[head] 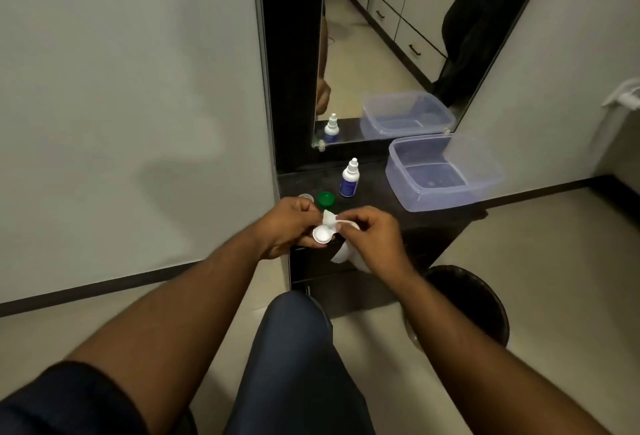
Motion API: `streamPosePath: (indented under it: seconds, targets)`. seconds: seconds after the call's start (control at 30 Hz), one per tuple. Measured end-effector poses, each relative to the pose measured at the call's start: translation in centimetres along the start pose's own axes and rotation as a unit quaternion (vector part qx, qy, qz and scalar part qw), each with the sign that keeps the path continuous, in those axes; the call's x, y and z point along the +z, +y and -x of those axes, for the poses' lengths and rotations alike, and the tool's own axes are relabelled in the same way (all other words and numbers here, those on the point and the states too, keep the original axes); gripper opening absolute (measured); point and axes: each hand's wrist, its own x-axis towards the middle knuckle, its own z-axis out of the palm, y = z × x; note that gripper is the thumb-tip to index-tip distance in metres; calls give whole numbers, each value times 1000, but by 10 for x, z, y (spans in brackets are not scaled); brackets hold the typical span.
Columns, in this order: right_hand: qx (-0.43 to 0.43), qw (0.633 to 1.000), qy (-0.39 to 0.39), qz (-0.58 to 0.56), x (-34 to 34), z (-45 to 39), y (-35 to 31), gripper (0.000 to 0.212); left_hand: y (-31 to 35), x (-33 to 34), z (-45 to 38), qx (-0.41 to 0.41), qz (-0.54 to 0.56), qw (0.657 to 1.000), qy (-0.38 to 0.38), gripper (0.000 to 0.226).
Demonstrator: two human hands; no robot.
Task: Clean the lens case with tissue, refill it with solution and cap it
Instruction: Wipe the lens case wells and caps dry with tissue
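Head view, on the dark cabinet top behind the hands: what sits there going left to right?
Small clear cap → green round cap → white solution bottle with blue label → translucent bluish plastic tub.

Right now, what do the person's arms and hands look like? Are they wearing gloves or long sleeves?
No gloves and no long sleeves. Both the left hand and the right hand are bare, and so are both forearms. A short dark sleeve ends high on the left arm. No watch, ring or bracelet shows on either wrist or hand. A leg in dark blue trousers shows between the arms.
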Motion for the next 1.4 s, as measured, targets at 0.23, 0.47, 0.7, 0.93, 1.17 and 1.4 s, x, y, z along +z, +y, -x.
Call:
streamPosePath:
  seconds: [0.23,0.47,0.7,0.93,1.17,1.4]
  targets:
    - [-218,956,-46,188,8,6,5,18,0,-1,-3,-22,9,999,23,22]
    - [-257,874,-183,371,-1,-2,-5,33,3,-3,-5,-30,-19,999,11,13]
    - [-149,916,-77,365,25,23,-9,27,0,-1,-3,-8,-43,999,30,17]
    - [-36,969,-71,232,28,30,-7,30,2,0,4,-25,-33,999,23,7]
    - [-97,943,-99,304,22,19,-6,32,3,-4,2,-25,-23,999,-7,8]
    - [-136,938,-81,310,20,14,-6,30,0,-5,-6,-25,-16,1000,1,6]
